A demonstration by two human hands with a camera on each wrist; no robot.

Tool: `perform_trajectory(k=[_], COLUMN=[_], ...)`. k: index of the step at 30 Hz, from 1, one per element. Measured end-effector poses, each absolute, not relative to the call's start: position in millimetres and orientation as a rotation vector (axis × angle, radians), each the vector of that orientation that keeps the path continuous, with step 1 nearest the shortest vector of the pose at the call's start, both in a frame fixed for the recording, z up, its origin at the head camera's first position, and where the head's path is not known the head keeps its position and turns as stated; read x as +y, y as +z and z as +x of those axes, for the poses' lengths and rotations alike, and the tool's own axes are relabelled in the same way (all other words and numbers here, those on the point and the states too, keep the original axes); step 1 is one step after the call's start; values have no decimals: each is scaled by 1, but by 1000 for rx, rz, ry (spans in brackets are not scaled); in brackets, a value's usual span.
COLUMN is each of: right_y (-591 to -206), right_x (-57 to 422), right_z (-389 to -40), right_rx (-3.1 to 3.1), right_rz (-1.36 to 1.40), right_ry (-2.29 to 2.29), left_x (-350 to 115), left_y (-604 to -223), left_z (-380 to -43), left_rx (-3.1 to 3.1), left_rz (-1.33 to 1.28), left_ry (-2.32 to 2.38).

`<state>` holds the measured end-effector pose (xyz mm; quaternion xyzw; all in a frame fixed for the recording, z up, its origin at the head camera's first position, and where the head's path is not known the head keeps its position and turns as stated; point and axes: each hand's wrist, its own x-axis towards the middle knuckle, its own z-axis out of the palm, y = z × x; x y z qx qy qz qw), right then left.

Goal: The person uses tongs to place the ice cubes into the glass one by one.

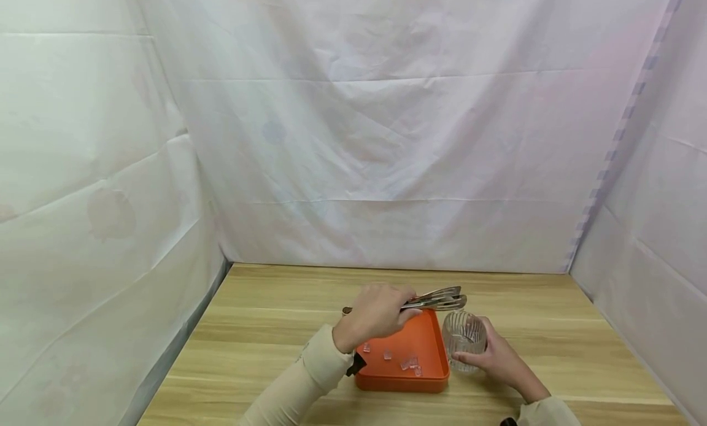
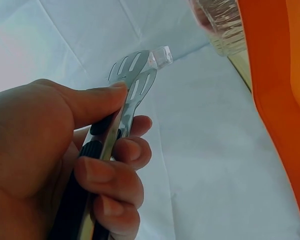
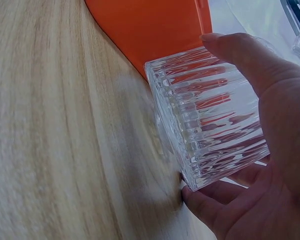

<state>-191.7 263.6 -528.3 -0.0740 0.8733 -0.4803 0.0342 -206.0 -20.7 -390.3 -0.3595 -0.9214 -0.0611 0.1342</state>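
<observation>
My left hand (image 1: 378,312) grips metal tongs (image 1: 442,299) with slotted heads and dark handles, held above the orange tray (image 1: 403,383). In the left wrist view, a clear ice-like cube (image 2: 163,57) sits at the tips of the tongs, which point toward the glass. Fingers and thumb of my right hand (image 1: 505,361) hold a clear ribbed glass (image 1: 463,340) around its side, just right of the tray. Seen from the right wrist, the glass base is close to the wooden table, with the thumb on the near side and fingertips by the base.
Several clear cubes (image 1: 387,355) lie inside the tray, mostly toward its near side. The wooden table (image 1: 265,328) extends around the tray and glass. White cloth (image 1: 353,168) hangs behind the table and along both sides.
</observation>
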Motion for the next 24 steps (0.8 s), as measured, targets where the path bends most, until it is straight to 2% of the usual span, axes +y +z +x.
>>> perform_trajectory(k=[9, 24], right_y=[-521, -531], right_x=[263, 266], right_z=[-192, -194], right_rx=[2694, 2686], right_rz=[-235, -214], right_ry=[-1441, -1448], left_x=[-15, -8], left_y=[-396, -404], left_z=[-206, -205], left_rx=[-2718, -2754], left_rz=[-1076, -1101], left_ry=[-181, -106])
